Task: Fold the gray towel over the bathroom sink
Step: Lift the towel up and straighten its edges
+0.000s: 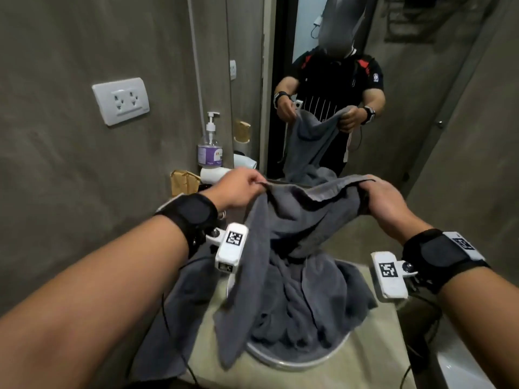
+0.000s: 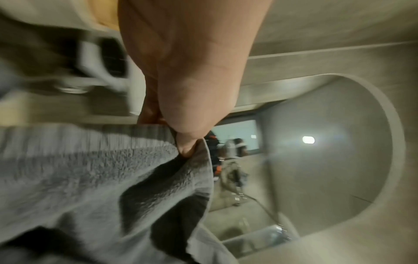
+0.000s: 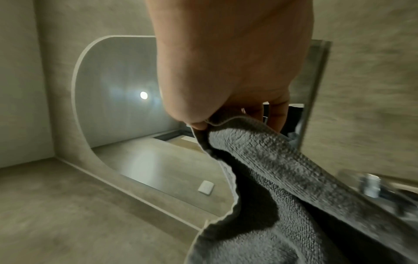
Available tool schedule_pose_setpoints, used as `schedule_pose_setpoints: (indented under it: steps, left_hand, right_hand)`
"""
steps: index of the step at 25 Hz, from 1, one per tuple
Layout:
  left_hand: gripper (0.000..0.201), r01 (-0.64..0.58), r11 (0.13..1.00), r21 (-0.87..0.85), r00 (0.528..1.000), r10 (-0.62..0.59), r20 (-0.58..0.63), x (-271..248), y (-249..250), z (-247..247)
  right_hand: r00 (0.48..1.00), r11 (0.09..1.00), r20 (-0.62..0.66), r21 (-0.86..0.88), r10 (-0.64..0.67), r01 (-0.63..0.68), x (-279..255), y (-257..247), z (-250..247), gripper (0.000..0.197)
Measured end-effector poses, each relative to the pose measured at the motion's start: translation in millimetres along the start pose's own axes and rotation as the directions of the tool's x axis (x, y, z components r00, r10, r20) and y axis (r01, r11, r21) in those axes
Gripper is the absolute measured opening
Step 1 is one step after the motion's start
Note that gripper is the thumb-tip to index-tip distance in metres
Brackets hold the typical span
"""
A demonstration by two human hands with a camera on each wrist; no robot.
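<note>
Gray towel [image 1: 295, 248]: suspended by its upper edge between both hands above the round sink [image 1: 280, 360]. The lower part is bunched in the basin; one fold hangs over the front rim, and another portion lies on the countertop [image 1: 373, 357] to the left of the basin.

Left hand [image 1: 238, 192]: grips one end of the upper edge. The left wrist view shows the thumb [image 2: 187, 146] pressed down on the hem, pinching it against the fingers behind.

Right hand [image 1: 390, 200]: grips the other end of the same edge. The right wrist view shows the thumb on one side of the hem and the fingers [image 3: 276, 114] curled behind it, with the cloth falling away below.

The edge sags slightly between the two hands, which are held apart at about the same height.

Surroundings: a pump bottle [image 1: 210, 144] with a purple label stands behind the left hand, beside a white hair dryer [image 1: 216, 172]. A double wall socket [image 1: 121, 101] sits on the left wall. The mirror [image 1: 393, 80] ahead reflects the person holding the towel.
</note>
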State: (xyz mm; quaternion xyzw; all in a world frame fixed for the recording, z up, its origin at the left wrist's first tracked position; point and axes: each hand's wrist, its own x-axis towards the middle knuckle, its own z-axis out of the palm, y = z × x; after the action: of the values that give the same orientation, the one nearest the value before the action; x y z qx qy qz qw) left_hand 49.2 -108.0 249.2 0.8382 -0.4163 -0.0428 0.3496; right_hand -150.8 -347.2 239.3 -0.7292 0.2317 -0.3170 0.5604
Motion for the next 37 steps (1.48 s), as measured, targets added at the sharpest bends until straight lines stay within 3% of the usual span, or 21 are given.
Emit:
schedule_pose_setpoints:
  steps: [4,8,10,11,13,16,19,22,24,26,29,31,33,35,37]
  left_hand:
    - [0.009,-0.127,0.989,0.072,0.992,0.127,0.012,26.0,67.8,-60.8]
    - [0.011,-0.185,0.981,0.056,0.97,0.173,0.169,13.4,86.4,-44.7]
    - [0.013,-0.192,0.981,0.027,0.96,0.182,0.212,4.3,79.6,-25.3]
    - [0.015,-0.188,0.982,0.0,0.959,0.184,0.217,-1.0,72.3,-15.2]
    - [0.021,-0.165,0.981,-0.098,0.954,0.184,0.235,-11.9,51.0,5.1]
    - [0.029,-0.075,0.965,-0.253,0.907,0.172,0.386,-33.9,8.1,43.6]
    - [0.017,-0.045,0.996,-0.072,0.878,0.074,0.472,-53.4,-37.3,77.3]
    - [0.018,-0.024,0.998,0.064,0.891,-0.007,0.454,-61.4,-64.3,86.2]
    - [0.017,-0.054,0.991,0.122,0.913,-0.001,0.408,-55.4,-61.4,77.0]
    - [0.017,-0.142,0.981,0.129,0.911,0.079,0.405,-43.7,-42.8,63.3]
    - [0.017,-0.293,0.948,0.121,0.871,0.213,0.442,-31.0,-1.9,51.4]
    - [0.019,-0.353,0.922,0.157,0.847,0.243,0.473,-27.7,18.8,47.8]
    - [0.024,-0.382,0.902,0.203,0.845,0.251,0.472,-29.6,24.7,43.9]
    - [0.035,-0.328,0.936,0.131,0.861,0.239,0.449,-37.5,17.6,41.7]
    - [0.052,-0.257,0.965,0.057,0.877,0.208,0.433,-48.7,6.0,48.9]
  right_hand:
    - [0.971,0.97,0.127,-0.109,-0.204,0.218,3.3,-53.4,-4.3,0.021]
    - [0.878,0.872,0.425,-0.317,-0.221,0.373,-23.6,-55.3,29.5,0.06]
    - [0.832,0.851,0.514,-0.325,-0.208,0.414,-36.0,-39.2,46.9,0.035]
    - [0.826,0.858,0.523,-0.307,-0.209,0.411,-40.9,-31.1,51.0,0.021]
    - [0.843,0.883,0.503,-0.285,-0.193,0.372,-43.2,-16.9,48.5,0.015]
    - [0.875,0.908,0.467,-0.3,-0.127,0.291,-39.3,-6.8,32.7,0.008]
    - [0.916,0.871,0.393,-0.419,-0.082,0.257,-28.1,3.0,11.8,0.004]
    - [0.942,0.731,0.333,-0.653,0.04,0.199,-25.4,22.3,-6.3,0.025]
    - [0.929,0.642,0.342,-0.746,0.144,0.175,-32.4,35.3,-7.3,0.058]
    - [0.91,0.65,0.388,-0.731,0.146,0.208,-40.0,38.6,4.5,0.091]
    - [0.83,0.708,0.557,-0.601,0.037,0.371,-43.6,30.9,37.8,0.104]
    - [0.762,0.75,0.647,-0.506,0.003,0.426,-46.3,26.3,57.3,0.09]
    - [0.724,0.77,0.688,-0.438,-0.044,0.463,-47.6,27.2,66.1,0.05]
    - [0.724,0.751,0.686,-0.437,-0.078,0.495,-48.7,29.0,65.9,0.026]
    - [0.75,0.716,0.657,-0.485,-0.079,0.501,-47.3,31.7,62.2,0.019]
